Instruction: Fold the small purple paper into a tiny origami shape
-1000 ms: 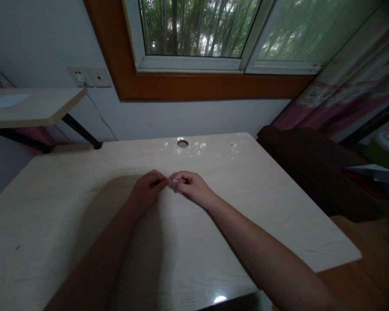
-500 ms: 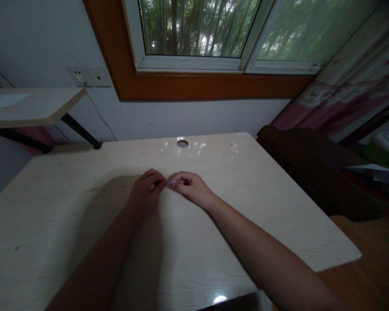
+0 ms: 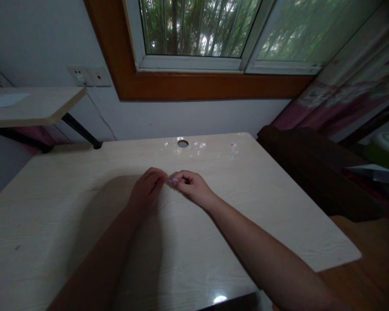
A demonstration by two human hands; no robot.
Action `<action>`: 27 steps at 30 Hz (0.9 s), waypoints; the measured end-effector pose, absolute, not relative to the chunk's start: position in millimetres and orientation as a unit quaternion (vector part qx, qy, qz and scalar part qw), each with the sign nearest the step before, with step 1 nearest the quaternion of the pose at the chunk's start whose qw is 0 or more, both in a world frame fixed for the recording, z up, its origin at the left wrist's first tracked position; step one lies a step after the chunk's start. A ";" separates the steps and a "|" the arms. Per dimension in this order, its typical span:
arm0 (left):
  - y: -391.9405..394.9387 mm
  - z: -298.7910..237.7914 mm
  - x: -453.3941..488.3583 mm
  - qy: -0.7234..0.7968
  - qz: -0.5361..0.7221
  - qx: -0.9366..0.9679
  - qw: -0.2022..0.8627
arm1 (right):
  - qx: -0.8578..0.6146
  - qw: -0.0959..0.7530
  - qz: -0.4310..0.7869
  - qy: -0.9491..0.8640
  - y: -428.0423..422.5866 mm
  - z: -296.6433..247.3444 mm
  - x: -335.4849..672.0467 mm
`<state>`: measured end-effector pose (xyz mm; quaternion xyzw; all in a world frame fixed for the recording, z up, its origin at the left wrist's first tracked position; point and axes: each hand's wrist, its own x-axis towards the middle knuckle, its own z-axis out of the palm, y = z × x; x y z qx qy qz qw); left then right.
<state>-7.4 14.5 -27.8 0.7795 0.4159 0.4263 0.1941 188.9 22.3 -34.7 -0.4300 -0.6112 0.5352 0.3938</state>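
Between my two hands is a small, thin, pale purple item [image 3: 174, 180], too small to name for certain. My right hand [image 3: 191, 184] pinches it between thumb and fingertips, just above the table [image 3: 194, 242]. My left hand [image 3: 147, 188] is closed in a pinch at the item's left end, its fingertips pressed together. The left fingers cover whatever part they hold. A narrow gap separates the two hands.
A round cable hole [image 3: 183, 144] lies near the table's back edge, with a tiny pink piece [image 3: 231, 144] to its right. At left a raised shelf [image 3: 35, 108] stands on black legs. A dark object's edge [image 3: 233, 302] shows at the bottom. Dark wooden furniture [image 3: 298, 168] flanks the right side.
The fingers of my left hand have closed up, and the gap inside its grip no longer shows. Both hands have moved up very slightly, and the purple item lies more level.
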 end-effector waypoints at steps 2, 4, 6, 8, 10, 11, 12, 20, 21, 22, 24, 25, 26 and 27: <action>14.9 -28.0 -8.2 0.431 0.441 0.758 0.210 | -0.434 0.399 0.539 -0.602 22.5 -34.3 188.6; 15.2 -28.1 -9.0 0.441 0.455 0.742 0.218 | -0.436 0.400 0.541 -0.598 22.4 -33.6 188.3; 15.0 -28.1 -9.4 0.444 0.460 0.738 0.217 | -0.437 0.399 0.541 -0.597 22.1 -33.2 188.0; 14.7 -27.9 -9.1 0.441 0.450 0.746 0.217 | -0.437 0.398 0.539 -0.600 22.1 -33.4 187.9; 14.4 -28.1 -8.3 0.431 0.432 0.760 0.224 | -0.434 0.397 0.535 -0.607 22.3 -34.5 188.1; 14.4 -28.2 -7.9 0.425 0.424 0.767 0.227 | -0.430 0.397 0.531 -0.612 22.5 -35.1 188.3; 14.4 -28.4 -7.6 0.420 0.416 0.773 0.229 | -0.426 0.397 0.527 -0.619 22.7 -35.9 188.5; 13.6 -24.6 -5.0 0.421 0.421 0.770 0.230 | -0.425 0.386 0.513 -0.638 23.1 -39.3 189.5; 13.4 -24.2 -5.0 0.422 0.423 0.769 0.229 | -0.426 0.386 0.516 -0.635 23.0 -39.3 189.4; 13.3 -24.1 -5.1 0.422 0.425 0.768 0.227 | -0.425 0.387 0.520 -0.632 23.0 -39.4 189.4; 13.5 -24.5 -5.7 0.429 0.428 0.763 0.224 | -0.420 0.393 0.527 -0.626 23.0 -39.7 189.5; 13.7 -24.9 -6.2 0.434 0.430 0.760 0.222 | -0.417 0.395 0.531 -0.623 23.1 -40.0 189.6; 14.0 -25.4 -6.6 0.438 0.431 0.757 0.221 | -0.414 0.397 0.534 -0.621 23.2 -40.2 189.6; 14.2 -25.8 -7.0 0.441 0.433 0.754 0.221 | -0.413 0.399 0.535 -0.619 23.4 -40.5 189.5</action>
